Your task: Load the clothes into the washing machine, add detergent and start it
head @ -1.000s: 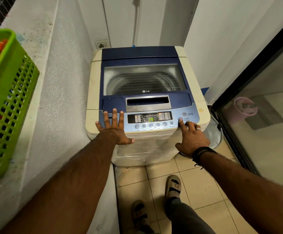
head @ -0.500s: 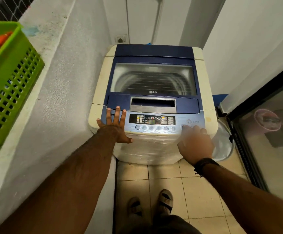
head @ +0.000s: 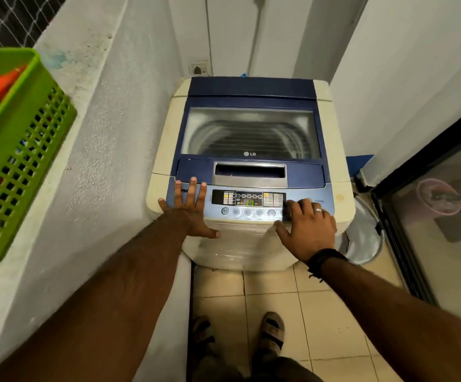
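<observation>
1. The washing machine (head: 251,166) fills the centre of the frame, its lid (head: 251,128) down and its display lit green.
2. My left hand (head: 188,213) lies flat on the left end of the control panel (head: 248,205), fingers straight and spread wide.
3. My right hand (head: 309,227) rests on the panel's right end, fingers bent down onto the buttons, holding nothing.
4. A green basket (head: 17,161) sits at the left edge.

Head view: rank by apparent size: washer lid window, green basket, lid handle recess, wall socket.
1. Green basket, cut off by the frame and nearer the camera, so its lead is unsure
2. Lid window
3. Lid handle recess
4. Wall socket, farthest away
</observation>
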